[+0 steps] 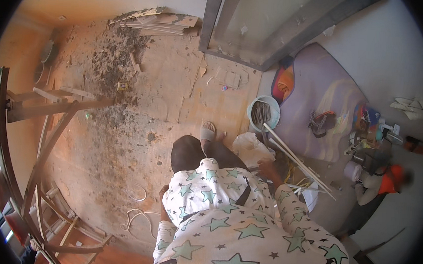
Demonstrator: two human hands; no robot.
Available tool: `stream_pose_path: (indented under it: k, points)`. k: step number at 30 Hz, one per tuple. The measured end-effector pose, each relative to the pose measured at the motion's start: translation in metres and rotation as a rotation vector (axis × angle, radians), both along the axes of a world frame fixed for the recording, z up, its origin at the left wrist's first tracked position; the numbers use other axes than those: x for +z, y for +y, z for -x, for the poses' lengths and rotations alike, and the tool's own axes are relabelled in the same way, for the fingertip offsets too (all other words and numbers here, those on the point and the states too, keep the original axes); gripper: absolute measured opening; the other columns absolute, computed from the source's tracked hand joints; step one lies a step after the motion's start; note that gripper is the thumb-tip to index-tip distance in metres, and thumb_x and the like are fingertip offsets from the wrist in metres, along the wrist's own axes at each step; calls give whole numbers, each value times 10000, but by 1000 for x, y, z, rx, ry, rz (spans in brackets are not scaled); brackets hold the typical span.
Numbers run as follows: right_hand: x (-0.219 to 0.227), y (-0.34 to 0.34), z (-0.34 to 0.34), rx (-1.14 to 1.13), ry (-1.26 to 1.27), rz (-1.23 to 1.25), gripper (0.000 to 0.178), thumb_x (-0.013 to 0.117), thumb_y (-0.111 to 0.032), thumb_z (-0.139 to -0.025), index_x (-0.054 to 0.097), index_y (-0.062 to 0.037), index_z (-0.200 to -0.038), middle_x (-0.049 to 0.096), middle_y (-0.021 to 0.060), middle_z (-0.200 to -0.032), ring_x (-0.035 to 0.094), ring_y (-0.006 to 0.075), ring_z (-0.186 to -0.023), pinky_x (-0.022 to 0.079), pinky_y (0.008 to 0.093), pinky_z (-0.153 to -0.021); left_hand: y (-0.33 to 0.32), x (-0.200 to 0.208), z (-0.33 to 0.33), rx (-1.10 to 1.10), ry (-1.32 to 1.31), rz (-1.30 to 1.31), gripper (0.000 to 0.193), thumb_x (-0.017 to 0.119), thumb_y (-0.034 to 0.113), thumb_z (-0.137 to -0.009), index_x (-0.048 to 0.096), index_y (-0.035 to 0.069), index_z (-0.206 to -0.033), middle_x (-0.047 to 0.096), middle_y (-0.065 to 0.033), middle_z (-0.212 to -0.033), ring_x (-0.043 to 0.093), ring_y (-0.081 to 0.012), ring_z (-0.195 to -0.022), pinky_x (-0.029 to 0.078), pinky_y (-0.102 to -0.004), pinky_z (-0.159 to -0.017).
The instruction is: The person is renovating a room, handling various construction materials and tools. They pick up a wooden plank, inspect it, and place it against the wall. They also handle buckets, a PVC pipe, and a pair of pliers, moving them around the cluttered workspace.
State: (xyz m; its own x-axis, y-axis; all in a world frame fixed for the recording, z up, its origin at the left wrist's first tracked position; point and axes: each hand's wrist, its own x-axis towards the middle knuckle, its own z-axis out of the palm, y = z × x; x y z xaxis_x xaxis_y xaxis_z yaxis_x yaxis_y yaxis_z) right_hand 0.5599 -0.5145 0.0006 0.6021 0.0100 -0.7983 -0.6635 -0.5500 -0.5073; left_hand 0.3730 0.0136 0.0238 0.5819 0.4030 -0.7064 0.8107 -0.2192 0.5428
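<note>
My right hand [269, 170] is low beside my right thigh, fingers loosely apart and pointing forward. It is nearest to a whitish plastic sack [251, 148]; whether it touches the sack I cannot make out. My left hand [163, 193] hangs at my left hip, partly hidden by my star-patterned top [207, 195], and its fingers do not show clearly. Just beyond the sack stands a light blue bucket [250, 111] with a bundle of thin dark rods [260, 112] in it. Long white pipes [295, 157] lean from the bucket toward the lower right.
Wooden scaffolding [58, 111] stands on the left. Mortar spatter [110, 66] covers the floor ahead, with stacked boards [162, 23] by the wall. A framed glass panel [273, 23], a purple mat [317, 90] and a crouching person in orange [389, 181] are right.
</note>
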Motion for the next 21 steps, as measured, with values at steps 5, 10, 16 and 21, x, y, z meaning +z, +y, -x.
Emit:
stream_pose_path:
  k: [5, 10, 16, 21]
  points:
    - [4, -64, -142, 332, -437, 321, 246, 587, -62, -865, 701, -14, -1078, 660, 88, -776, 634, 173, -624, 510, 298, -541, -33, -17, -73, 10, -36, 127, 358, 566, 272, -908, 717, -48, -962, 703, -146, -778, 680, -262, -712, 538, -399, -676]
    - [49, 52, -261, 11, -115, 162, 302, 589, -53, -854, 701, -19, -1132, 661, 82, -763, 621, 156, -584, 507, 303, -516, 36, -3, -124, 27, -53, 54, 343, 575, 252, -908, 714, -52, -987, 707, -137, -791, 684, -253, -724, 545, -393, -688]
    - [34, 95, -291, -52, -24, 87, 327, 610, -43, -836, 702, -1, -1146, 669, 85, -778, 633, 165, -581, 523, 306, -536, 114, -4, -245, -18, -201, 89, 329, 586, 228, -909, 709, -57, -1018, 711, -127, -807, 689, -242, -739, 554, -385, -701]
    - [58, 173, -304, 45, -55, 119, 295, 602, -68, -862, 735, -37, -1123, 732, 153, -841, 692, 216, -594, 556, 356, -577, 186, 44, -317, 300, 9, 355, 377, 634, 138, -858, 651, -47, -1186, 716, -130, -857, 702, -251, -788, 567, -379, -732]
